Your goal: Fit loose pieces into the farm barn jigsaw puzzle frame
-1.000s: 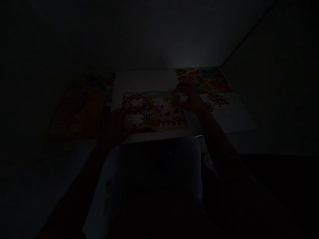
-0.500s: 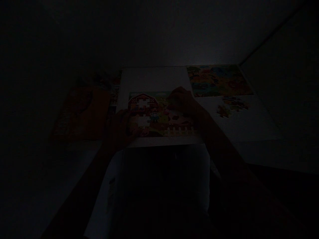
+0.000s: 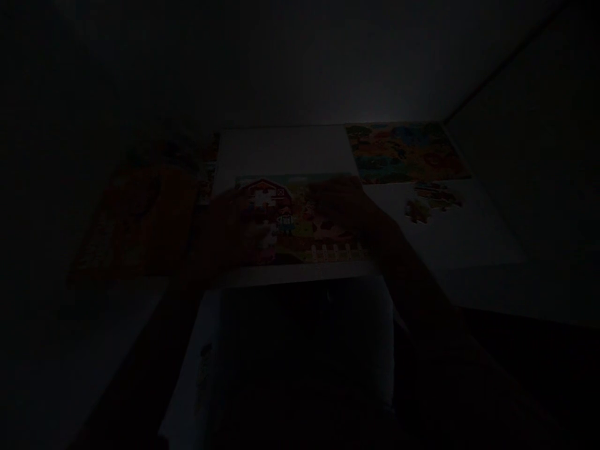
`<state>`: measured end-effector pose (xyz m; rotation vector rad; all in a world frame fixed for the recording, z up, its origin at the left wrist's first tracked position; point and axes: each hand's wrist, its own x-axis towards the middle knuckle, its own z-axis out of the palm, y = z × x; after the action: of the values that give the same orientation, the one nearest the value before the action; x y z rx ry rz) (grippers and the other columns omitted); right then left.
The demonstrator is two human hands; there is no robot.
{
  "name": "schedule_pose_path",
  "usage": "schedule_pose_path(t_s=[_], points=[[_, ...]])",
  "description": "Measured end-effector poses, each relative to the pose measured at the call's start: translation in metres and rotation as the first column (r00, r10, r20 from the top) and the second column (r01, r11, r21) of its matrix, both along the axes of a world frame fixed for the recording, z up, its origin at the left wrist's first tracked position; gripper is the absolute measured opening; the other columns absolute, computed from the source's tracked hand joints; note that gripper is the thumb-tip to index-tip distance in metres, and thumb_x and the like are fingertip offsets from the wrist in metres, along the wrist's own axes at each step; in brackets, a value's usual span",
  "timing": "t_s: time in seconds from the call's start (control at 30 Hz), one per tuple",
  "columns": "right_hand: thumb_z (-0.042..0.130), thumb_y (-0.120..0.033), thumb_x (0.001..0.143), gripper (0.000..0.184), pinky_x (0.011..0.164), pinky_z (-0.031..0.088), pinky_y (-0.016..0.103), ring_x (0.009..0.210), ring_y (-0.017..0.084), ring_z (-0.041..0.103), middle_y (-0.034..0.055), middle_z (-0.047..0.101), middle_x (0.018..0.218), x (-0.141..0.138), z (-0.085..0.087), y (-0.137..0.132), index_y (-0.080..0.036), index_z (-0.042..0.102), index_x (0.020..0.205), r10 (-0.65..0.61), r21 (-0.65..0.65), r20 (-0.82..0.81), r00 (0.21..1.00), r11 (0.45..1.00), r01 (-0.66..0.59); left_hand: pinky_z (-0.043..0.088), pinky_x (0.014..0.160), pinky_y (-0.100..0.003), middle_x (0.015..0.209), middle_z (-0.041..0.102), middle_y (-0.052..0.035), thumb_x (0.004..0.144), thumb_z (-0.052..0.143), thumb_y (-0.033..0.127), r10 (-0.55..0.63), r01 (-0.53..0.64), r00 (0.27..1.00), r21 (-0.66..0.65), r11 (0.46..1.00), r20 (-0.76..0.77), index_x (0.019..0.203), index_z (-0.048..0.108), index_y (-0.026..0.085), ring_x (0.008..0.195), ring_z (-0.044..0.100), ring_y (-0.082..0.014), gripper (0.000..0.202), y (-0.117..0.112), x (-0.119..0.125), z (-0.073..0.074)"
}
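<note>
Two hands (image 3: 225, 231) — on cardboard jigsaw (image 3: 295, 234)

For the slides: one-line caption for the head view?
Dim head view: left hand and right hand over a farm jigsaw puzzle with a red barn, beside a second puzzle and loose pieces.

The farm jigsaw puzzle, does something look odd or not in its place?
Yes. The farm jigsaw puzzle shows white gaps by the barn, and loose pieces lie apart on the white board at right. The picture is very dark, so finer damage cannot be seen.
</note>
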<state>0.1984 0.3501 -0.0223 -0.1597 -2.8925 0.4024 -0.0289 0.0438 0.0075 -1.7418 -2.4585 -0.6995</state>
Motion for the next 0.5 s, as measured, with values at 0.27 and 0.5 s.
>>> schedule_pose_path(t_s=[0.27,0.5], points=[[0.061,-0.058,0.115,0.051,0.121,0.036,0.063,0.149,0.041,0.058,0.0035,0.067,0.17,-0.003,0.001,-0.004,-0.038,0.072,0.16,0.008,0.036,0.031,0.999,0.999,-0.009,0.06,0.113,-0.042,0.135,0.079,-0.0114,0.11,0.063,0.048,-0.078,0.047,0.989,0.226,0.973,0.127,0.142,0.073,0.023,0.124,0.076,-0.026,0.042,0.108,-0.056,0.01],[0.061,-0.056,0.114,0.05,0.123,0.037,0.066,0.149,0.041,0.056,0.0026,0.067,0.17,-0.002,-0.001,-0.007,-0.041,0.071,0.16,0.018,-0.016,0.008,1.0,1.0,-0.018,0.061,0.113,-0.044,0.133,0.082,-0.0101,0.107,0.065,0.046,0.045,-0.065,0.988,0.133,0.989,0.146,0.132,0.078,0.024,0.12,0.076,-0.0263,0.036,0.101,-0.072,-0.001]])
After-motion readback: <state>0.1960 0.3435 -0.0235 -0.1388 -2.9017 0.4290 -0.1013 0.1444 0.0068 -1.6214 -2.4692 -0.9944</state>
